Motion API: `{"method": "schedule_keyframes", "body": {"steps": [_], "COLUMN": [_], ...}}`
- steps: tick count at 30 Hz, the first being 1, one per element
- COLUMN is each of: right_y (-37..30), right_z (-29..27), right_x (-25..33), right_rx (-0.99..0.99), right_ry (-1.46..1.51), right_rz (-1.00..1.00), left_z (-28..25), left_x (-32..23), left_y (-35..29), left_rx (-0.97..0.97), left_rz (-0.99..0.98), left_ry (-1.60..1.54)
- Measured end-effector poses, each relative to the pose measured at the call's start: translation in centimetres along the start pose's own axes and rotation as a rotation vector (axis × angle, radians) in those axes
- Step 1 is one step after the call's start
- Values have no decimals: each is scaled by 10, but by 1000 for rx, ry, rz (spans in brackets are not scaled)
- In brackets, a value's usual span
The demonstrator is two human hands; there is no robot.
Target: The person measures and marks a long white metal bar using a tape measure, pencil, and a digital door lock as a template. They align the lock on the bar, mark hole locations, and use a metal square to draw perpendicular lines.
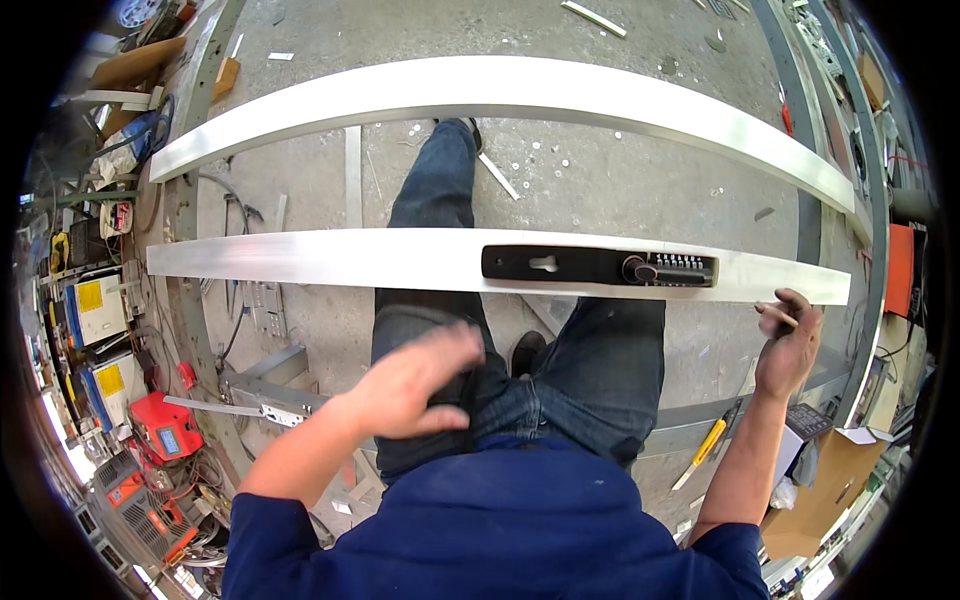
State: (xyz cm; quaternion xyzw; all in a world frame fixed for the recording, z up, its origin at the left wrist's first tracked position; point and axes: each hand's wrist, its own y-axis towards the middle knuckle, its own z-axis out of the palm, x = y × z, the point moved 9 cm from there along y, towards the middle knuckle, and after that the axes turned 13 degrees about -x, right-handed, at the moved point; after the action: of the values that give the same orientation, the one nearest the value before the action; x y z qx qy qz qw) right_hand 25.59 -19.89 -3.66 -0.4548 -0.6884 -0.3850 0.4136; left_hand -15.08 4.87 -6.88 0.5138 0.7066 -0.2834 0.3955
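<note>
A white metal bar (310, 258) lies crosswise in front of me, over my legs. Set into its right half is a long black lock plate (590, 264) with a keyhole-shaped cutout, a round knob and a row of small combination wheels. My left hand (415, 385) hovers above my left thigh, short of the bar; its fingers are blurred by motion, with the thumb held apart, and nothing shows in it. By the bar's right end, my right hand (788, 350) pinches a thin pencil-like stick (778, 316) between thumb and fingers.
A second white bar (480, 82) spans the rails farther off. Steel rails (190, 310) run along both sides. To the right are a yellow utility knife (706, 445) and an opened cardboard box (825, 495). A red device (165, 428) and cables sit at left. Offcuts litter the floor.
</note>
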Motion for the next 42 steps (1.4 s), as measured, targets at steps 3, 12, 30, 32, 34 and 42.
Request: {"method": "schedule_keyframes", "body": {"steps": [3,12,30,32,34,42], "right_y": [2,-2,-5,-5,-4,-5], "right_z": [10,90,108,108,108,108], "right_x": [6,4,-14,-13,-12,-11], "right_rx": [23,444,576,589,599,608], "right_ry": [-9,-201,-371,-380,-393,-399], "right_rz": [-38,-233,-481,-489,-492,-501], "left_z": [-27,-57,-33,-33,-34,-34], "left_x": [-25,16,33,31,30,31], "left_y": [-8,95,112,113,114,113], "left_rx": [-274,-438,-335,-333,-330,-327], "left_rz": [117,91,148,156,160,153], "left_ry": [252,427,344,344,344,334]}}
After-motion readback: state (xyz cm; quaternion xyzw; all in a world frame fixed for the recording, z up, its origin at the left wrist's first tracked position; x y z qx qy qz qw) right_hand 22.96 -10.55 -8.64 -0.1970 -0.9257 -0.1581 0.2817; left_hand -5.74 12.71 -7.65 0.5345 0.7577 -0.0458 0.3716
